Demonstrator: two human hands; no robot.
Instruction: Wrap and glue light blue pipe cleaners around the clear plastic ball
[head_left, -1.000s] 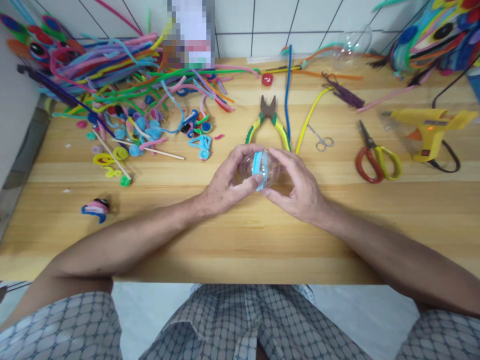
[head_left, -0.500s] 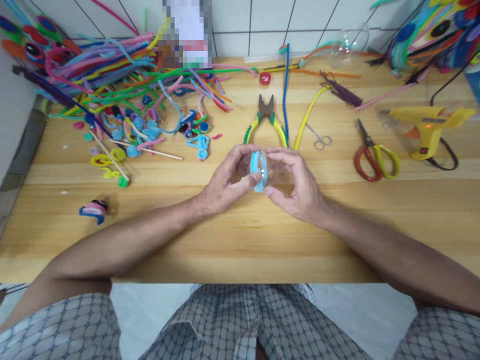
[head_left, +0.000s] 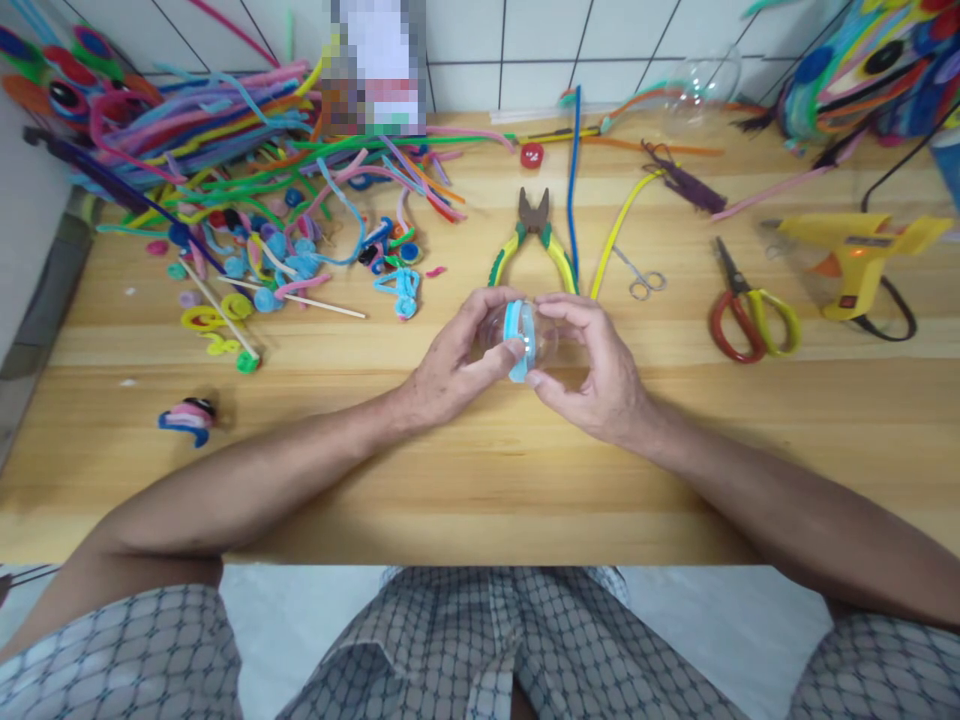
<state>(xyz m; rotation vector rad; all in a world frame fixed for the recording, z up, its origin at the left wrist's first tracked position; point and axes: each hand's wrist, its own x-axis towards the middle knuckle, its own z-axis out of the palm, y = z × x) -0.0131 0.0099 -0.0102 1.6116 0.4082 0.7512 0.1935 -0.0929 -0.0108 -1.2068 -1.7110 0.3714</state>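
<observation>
Both my hands hold a small clear plastic ball (head_left: 541, 338) over the middle of the wooden table (head_left: 480, 480). A light blue pipe cleaner (head_left: 514, 328) runs around the ball's middle. My left hand (head_left: 450, 365) grips the left side, its thumb pressing on the blue band. My right hand (head_left: 592, 365) cups the right side with curled fingers. The ball sits just above or on the table top; I cannot tell which.
Green-yellow pliers (head_left: 532, 240) lie just behind the hands, beside blue and yellow pipe cleaners. Small scissors (head_left: 637, 280), red-yellow scissors (head_left: 746, 305) and a yellow glue gun (head_left: 855, 255) lie to the right. A heap of coloured pipe cleaners (head_left: 225, 150) and coiled pieces fills the back left.
The hands and the ball have hardly moved; my left thumb has shifted slightly along the blue band.
</observation>
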